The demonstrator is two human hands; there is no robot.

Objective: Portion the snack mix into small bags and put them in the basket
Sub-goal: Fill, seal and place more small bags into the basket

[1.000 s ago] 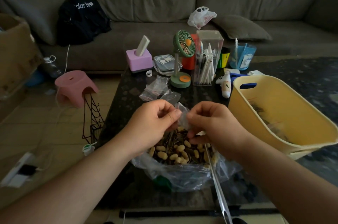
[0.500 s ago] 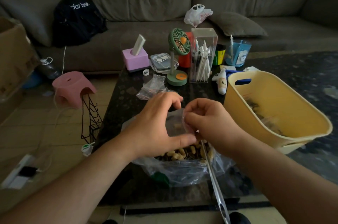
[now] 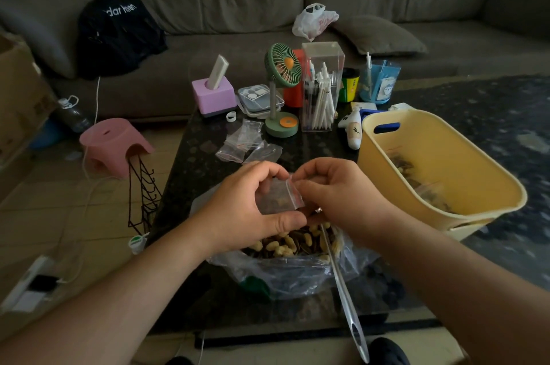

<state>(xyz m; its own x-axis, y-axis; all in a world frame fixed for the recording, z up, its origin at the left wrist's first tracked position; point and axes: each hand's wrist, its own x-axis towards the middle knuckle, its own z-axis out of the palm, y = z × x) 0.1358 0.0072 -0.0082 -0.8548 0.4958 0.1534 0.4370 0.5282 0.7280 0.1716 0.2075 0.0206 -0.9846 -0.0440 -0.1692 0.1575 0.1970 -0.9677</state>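
A small clear zip bag (image 3: 279, 196) with some snack mix inside is held up between both hands, above the big bag of mix. My left hand (image 3: 247, 210) cups it, fingers curled over the top and thumb under the bottom edge. My right hand (image 3: 333, 201) pinches the bag's top right edge. Below them a large clear plastic bag (image 3: 285, 272) holds the snack mix (image 3: 285, 242) of peanuts and dark seeds, with a metal spoon handle (image 3: 345, 299) sticking out toward me. The yellow basket (image 3: 464, 186) stands at the right with filled small bags (image 3: 416, 183) inside.
Several empty zip bags (image 3: 247, 141) lie on the dark table (image 3: 202, 162) behind my hands. Farther back stand a green desk fan (image 3: 282, 90), a clear box of pens (image 3: 321, 87), a pink tissue box (image 3: 212, 93) and cups. A pink stool (image 3: 113, 141) sits on the floor at left.
My left hand has opened from a pinch into a cupping hold round the small bag, thumb now underneath. The right hand keeps pinching the top edge. The bag now faces me flatter.
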